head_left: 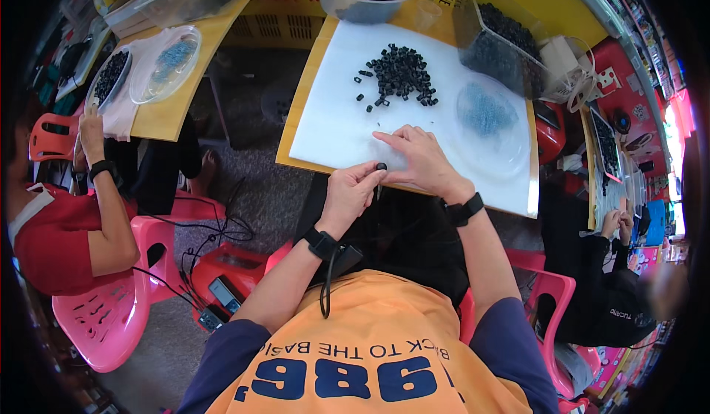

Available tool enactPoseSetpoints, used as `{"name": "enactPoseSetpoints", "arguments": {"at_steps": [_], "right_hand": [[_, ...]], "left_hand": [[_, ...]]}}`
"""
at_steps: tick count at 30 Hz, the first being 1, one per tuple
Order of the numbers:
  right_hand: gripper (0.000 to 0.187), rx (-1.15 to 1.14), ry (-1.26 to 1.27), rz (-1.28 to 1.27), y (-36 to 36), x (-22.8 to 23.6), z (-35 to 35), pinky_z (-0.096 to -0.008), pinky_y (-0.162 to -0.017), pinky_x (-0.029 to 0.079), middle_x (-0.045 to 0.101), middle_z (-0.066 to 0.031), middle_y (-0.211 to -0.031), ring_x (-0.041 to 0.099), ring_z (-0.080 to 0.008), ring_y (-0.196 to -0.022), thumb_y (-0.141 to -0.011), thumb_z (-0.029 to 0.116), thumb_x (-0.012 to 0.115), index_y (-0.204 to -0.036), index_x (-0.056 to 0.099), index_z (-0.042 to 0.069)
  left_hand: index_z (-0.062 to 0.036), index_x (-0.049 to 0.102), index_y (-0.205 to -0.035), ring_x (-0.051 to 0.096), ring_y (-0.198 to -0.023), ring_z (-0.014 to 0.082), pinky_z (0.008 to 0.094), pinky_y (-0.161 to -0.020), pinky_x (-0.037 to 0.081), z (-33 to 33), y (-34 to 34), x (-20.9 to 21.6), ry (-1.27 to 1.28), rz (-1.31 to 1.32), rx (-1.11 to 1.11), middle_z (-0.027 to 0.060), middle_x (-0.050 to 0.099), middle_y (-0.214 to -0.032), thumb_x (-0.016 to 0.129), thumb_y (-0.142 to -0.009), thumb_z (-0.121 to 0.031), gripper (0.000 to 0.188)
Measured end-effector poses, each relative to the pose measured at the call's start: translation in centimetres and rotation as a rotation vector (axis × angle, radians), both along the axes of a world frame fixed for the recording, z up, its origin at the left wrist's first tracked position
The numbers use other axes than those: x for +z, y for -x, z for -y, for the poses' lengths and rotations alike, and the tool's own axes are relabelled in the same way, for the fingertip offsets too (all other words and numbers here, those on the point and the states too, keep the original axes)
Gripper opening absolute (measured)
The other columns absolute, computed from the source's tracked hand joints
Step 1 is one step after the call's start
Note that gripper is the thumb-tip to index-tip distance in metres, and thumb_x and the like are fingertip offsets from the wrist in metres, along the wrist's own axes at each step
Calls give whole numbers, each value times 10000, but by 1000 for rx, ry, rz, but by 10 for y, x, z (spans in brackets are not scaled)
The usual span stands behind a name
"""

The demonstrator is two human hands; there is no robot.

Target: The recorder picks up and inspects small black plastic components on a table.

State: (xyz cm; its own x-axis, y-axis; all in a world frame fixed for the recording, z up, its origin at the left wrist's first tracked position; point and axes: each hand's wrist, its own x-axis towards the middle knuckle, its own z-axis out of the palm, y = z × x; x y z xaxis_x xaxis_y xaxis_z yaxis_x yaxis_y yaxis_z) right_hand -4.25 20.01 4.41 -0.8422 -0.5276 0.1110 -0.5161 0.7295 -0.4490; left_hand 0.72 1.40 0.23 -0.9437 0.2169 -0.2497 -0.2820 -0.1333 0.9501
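Observation:
My left hand (351, 198) is closed at the table's front edge, pinching a small black part (381, 166) between thumb and index finger. Close beside it is my right hand (425, 161), index finger stretched out over the white sheet and thumb apart from it, reaching toward the left fingertips. Nothing shows between the right fingers; its lower fingers are partly hidden. Farther back on the white work surface (325, 103) lies a loose heap of small black parts (399, 74). To its right is a clear round plastic lid (503, 151) with a pile of tiny bluish pieces (487, 111).
A clear tub (362, 4) and a clear box (492, 44), both holding black parts, stand at the back. A co-worker in red (59, 229) sits at another table on the left; a person in black (606, 288) works on the right. Cables (222, 229) lie at lower left.

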Motion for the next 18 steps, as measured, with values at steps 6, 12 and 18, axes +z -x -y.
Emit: {"name": "enactPoseSetpoints", "arguments": {"at_steps": [6, 12, 18], "right_hand": [[575, 87, 337, 159, 9, 29, 30, -345, -886, 445, 596, -100, -1028, 547, -264, -1010, -777, 325, 754, -1285, 591, 111], [487, 355, 263, -107, 15, 4, 86, -392, -1000, 429, 568, -120, -1249, 513, -295, -1174, -915, 333, 598, -1336, 535, 96], [561, 549, 117, 109, 20, -10, 96, -406, -1170, 253, 417, -111, -1469, 347, -277, -1388, -988, 412, 431, -1455, 376, 106]], "left_hand": [[-10, 698, -990, 529, -455, 86, 251, -449, 404, -4, -10, 6, 276, -205, 71, 53, 567, -543, 650, -900, -127, 155], [-7, 665, -832, 590, -517, 212, 321, -498, 433, -4, -14, -33, 422, -487, 183, 71, 591, -557, 615, -843, -36, 58], [-12, 605, -1092, 618, -987, 275, 380, -830, 476, -8, -17, -56, 240, -326, 199, 141, 643, -985, 645, -845, -78, 259]]}}
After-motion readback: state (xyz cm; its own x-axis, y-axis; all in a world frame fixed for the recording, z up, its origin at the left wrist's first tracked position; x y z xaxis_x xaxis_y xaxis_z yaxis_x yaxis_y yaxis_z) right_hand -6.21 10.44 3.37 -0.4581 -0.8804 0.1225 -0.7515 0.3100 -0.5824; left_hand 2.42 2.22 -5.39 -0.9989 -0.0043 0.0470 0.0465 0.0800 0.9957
